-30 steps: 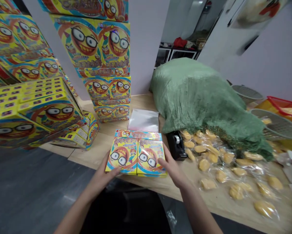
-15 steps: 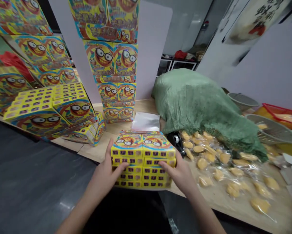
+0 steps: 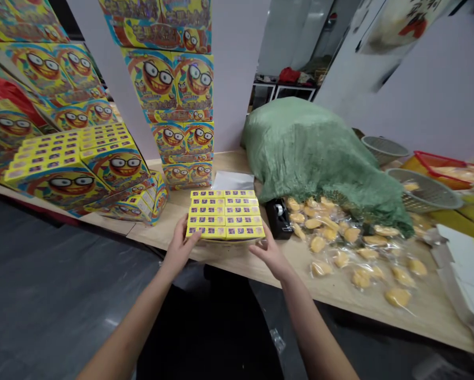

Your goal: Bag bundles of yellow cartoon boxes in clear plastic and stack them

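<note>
**Inspection at the desk.** The left hand [image 3: 179, 247] is standing partly open, its fingers touching the near left corner of a block of yellow boxes [image 3: 225, 215]. It is not visibly closing around the block. The right hand [image 3: 269, 257] is spreading wide at the near right corner, its fingers at or just beside the block; contact cannot be confirmed from this view.

The block is sitting on the pale wooden desk [image 3: 430, 311], two boxes across and five rows deep, close to the front edge. Only a narrow strip of wood is showing between block and edge, and beyond that edge the dark gray floor [image 3: 63, 274] is lying well below.

Hemming the block in, a black tape dispenser [image 3: 278, 219] is standing just beside its right side and a clear plastic sheet [image 3: 232, 180] is lying against its far side. A tall stack of printed boxes [image 3: 177, 105] is rising behind the sheet, and a tilted pile of boxes [image 3: 74, 169] is occupying the desk's left end. On the right, a green woven sack [image 3: 311, 148] is slumping over the desk, with clear pouches of yellow pieces [image 3: 327, 248] spreading out beside it. Gray baskets [image 3: 424, 190] are sitting farther right.
</note>
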A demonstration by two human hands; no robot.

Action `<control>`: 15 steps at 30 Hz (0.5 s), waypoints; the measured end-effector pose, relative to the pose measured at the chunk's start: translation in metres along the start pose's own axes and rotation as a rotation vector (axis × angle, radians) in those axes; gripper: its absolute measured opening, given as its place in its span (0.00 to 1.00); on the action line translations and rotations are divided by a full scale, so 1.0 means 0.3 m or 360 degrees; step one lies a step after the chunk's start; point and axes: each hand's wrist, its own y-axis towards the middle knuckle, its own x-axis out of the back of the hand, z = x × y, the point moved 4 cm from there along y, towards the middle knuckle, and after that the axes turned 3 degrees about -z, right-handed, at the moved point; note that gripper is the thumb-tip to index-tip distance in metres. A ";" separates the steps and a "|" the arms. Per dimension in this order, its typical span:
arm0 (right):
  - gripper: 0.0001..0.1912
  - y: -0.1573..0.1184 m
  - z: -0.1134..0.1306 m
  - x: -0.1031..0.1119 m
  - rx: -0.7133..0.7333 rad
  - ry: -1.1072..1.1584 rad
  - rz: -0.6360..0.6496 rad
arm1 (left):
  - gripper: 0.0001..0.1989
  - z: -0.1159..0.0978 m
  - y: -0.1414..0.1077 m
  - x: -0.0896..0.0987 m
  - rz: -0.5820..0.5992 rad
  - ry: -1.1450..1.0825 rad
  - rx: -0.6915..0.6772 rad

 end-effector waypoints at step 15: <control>0.26 0.047 -0.184 0.000 0.0231 -0.0319 -0.0360 | 0.34 0.208 0.080 -0.005 -0.0069 0.0201 -0.0593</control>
